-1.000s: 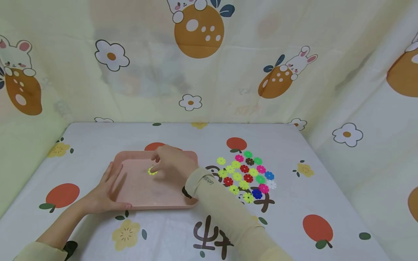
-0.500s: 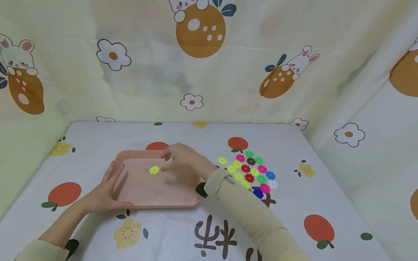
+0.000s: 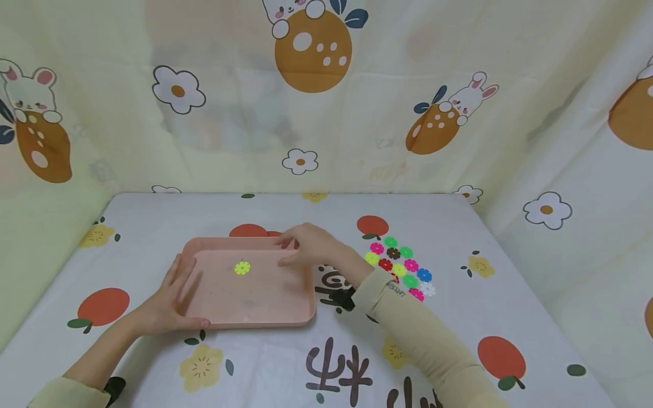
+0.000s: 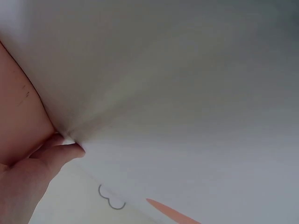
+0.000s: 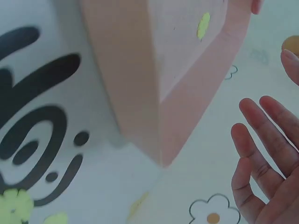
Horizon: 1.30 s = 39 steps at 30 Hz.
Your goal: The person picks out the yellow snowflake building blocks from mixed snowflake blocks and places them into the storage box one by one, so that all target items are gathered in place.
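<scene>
On the patterned cloth stands a pink tray [image 3: 255, 324], with one yellow flower-shaped piece [image 3: 242, 267] lying in its upper left part. My left hand [image 3: 165, 303] rests spread along the tray's left side, thumb at the front left corner; the left wrist view shows its fingers [image 4: 56, 156] against the tray's outer wall [image 4: 23, 112]. Above the tray's back right part hovers my right hand [image 3: 311, 246], fingers relaxed and holding nothing. The right wrist view shows that hand [image 5: 268, 172] with fingers apart, beside the tray [image 5: 121, 70] and its yellow piece [image 5: 203, 25].
Right of the tray lies a loose group of flower-shaped pieces in several colours, among them a blue one [image 3: 424, 275] and a green one [image 3: 390, 242]. My right sleeve [image 3: 423, 334] covers part of that group. A printed curtain [image 3: 229, 141] hangs behind the table.
My right hand has moved right, away from the yellow piece in the tray, and its sleeve now hides more of the loose pieces. My left hand has stayed on the tray.
</scene>
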Available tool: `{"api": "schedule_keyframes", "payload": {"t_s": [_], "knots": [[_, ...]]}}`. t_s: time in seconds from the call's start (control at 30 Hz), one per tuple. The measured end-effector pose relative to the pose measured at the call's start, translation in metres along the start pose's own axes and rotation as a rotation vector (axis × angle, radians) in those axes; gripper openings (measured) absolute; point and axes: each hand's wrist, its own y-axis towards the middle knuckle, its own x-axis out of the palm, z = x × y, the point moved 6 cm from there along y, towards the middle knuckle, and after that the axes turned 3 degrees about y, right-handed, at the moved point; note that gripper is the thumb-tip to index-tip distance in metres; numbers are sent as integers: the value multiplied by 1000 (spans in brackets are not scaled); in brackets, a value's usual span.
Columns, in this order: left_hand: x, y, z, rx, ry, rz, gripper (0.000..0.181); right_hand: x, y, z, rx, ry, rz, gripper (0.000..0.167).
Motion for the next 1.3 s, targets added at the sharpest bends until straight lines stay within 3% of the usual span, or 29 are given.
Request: {"api": "schedule_keyframes", "payload": {"t_s": [0.33,0.67,0.87,1.3], "knots": [[1,1,0,0,10,1,126,-19,-29,20,-2,-3,95,43],[2,1,1,3,8,6,127,-31,-55,59,23,-73,197,41],[1,1,1,4,10,10,126,-37,-65,76,-12,-97,253,39],[0,0,1,-6,20,7,127,-34,-68,113,75,-67,218,41]]}}
